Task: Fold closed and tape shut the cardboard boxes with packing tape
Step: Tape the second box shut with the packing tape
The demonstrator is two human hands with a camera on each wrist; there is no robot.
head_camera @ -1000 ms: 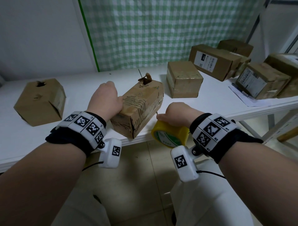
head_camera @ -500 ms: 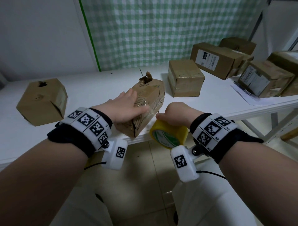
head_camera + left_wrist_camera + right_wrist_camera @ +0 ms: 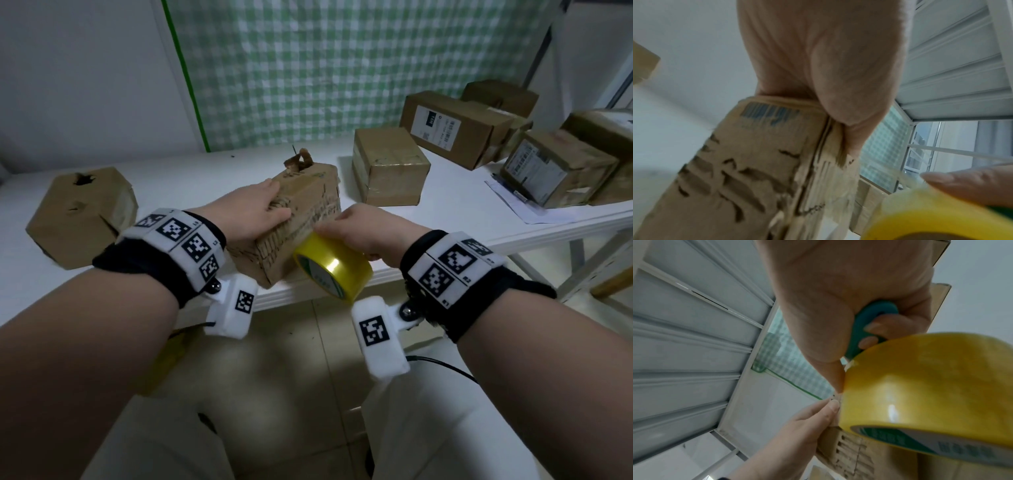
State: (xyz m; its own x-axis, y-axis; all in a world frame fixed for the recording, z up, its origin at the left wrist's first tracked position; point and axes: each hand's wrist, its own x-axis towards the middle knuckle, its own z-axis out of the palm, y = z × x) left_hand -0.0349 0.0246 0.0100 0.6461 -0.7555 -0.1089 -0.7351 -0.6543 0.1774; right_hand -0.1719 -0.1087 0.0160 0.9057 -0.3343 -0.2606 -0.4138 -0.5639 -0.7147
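Note:
A worn, torn cardboard box (image 3: 308,209) lies askew at the front edge of the white table (image 3: 191,174). My left hand (image 3: 263,205) rests flat on its top, fingers straight and thumb along the near edge. My right hand (image 3: 352,229) grips a yellow tape roll (image 3: 332,267) held against the box's near right corner. In the right wrist view the same hand also holds a teal handle (image 3: 865,327) above the tape roll (image 3: 931,386). The left wrist view shows my palm over the box (image 3: 748,170), with the tape roll (image 3: 941,214) at lower right.
A dented box with a hole in its top (image 3: 82,216) sits at the left. A closed box (image 3: 390,171) stands behind on the right, and several labelled boxes (image 3: 452,130) and a paper sheet (image 3: 524,209) lie farther right. Tiled floor lies below the table edge.
My left hand went from curled at the box's left end to flat on its top. The right hand brought the tape roll up against the box.

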